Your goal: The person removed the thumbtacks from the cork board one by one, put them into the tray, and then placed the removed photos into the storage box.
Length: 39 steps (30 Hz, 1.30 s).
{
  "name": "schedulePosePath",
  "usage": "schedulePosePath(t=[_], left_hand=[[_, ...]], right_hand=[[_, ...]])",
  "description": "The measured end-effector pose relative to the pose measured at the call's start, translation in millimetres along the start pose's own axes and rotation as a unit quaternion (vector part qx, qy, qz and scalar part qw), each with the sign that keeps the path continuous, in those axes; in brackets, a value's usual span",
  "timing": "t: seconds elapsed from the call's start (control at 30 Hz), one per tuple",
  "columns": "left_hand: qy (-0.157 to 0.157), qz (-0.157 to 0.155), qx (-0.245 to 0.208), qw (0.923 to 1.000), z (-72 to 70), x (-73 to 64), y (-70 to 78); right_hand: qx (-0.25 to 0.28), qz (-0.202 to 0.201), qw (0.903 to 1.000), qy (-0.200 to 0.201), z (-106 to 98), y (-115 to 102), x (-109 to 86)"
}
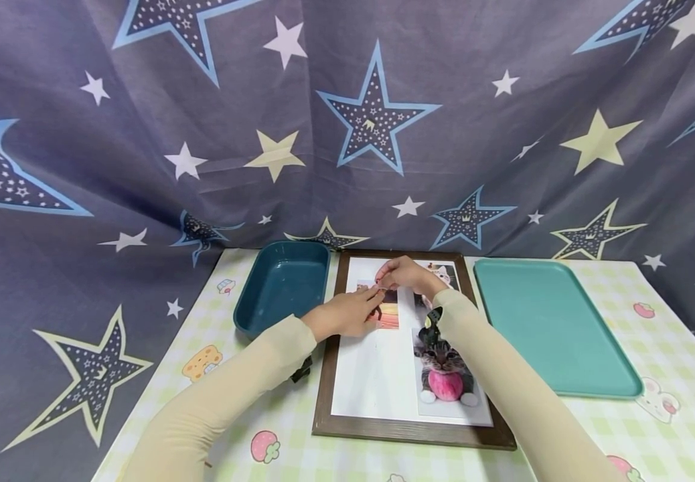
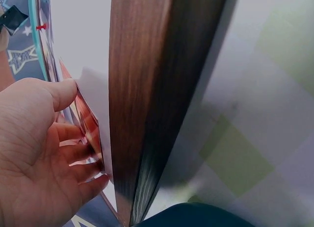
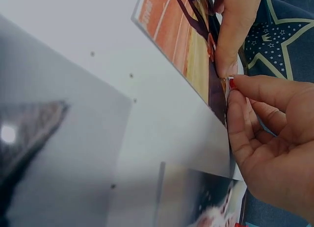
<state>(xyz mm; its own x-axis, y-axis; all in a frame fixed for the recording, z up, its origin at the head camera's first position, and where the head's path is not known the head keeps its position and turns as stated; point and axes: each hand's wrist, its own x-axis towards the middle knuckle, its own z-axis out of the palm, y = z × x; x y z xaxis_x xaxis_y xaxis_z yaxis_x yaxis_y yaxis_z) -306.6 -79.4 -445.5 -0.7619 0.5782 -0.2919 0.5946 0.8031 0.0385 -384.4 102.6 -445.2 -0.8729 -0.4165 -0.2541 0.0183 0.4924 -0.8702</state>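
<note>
A white board [image 1: 371,395] in a dark brown frame [image 1: 408,434] lies on the table. My left hand [image 1: 350,313] rests on a photo [image 1: 390,318] with orange and yellow bands at the board's upper left. In the left wrist view its thumb [image 2: 64,93] lies at the photo's edge with the fingers spread over the print. My right hand [image 1: 406,276] pinches a red push pin [image 3: 232,83] between thumb and index finger at the photo's dark end, right beside a left fingertip. A kitten photo [image 1: 444,388] with a pink ball lies lower right on the board.
Another cat photo [image 1: 444,273] sits at the board's upper right, partly behind the right arm. A deep dark-teal tray [image 1: 284,288] stands left of the frame, and a flat green tray [image 1: 546,328] lies to the right. A star-patterned curtain [image 1: 371,120] hangs behind the table.
</note>
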Motion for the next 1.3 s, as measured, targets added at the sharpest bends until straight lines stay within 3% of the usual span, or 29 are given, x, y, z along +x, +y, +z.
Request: schedulePosePath(t=[0.37,0.67,1.3], left_hand=[[-0.005,0.001,0.005,1.0000,-0.4,-0.9,1.7],[-0.004,0.002,0.006,1.0000,-0.9,-3.1,2.7],[-0.001,0.001,0.012,0.9999,-0.8,-2.8,2.5]], right_hand=[[0.013,0.030,0.9990,0.031,4.4,-7.2,1.9],[0.052,0.058,0.9965,0.029,4.7,-7.5,0.0],[0.045,0.047,0.9975,0.028,7.4,-6.0,0.7]])
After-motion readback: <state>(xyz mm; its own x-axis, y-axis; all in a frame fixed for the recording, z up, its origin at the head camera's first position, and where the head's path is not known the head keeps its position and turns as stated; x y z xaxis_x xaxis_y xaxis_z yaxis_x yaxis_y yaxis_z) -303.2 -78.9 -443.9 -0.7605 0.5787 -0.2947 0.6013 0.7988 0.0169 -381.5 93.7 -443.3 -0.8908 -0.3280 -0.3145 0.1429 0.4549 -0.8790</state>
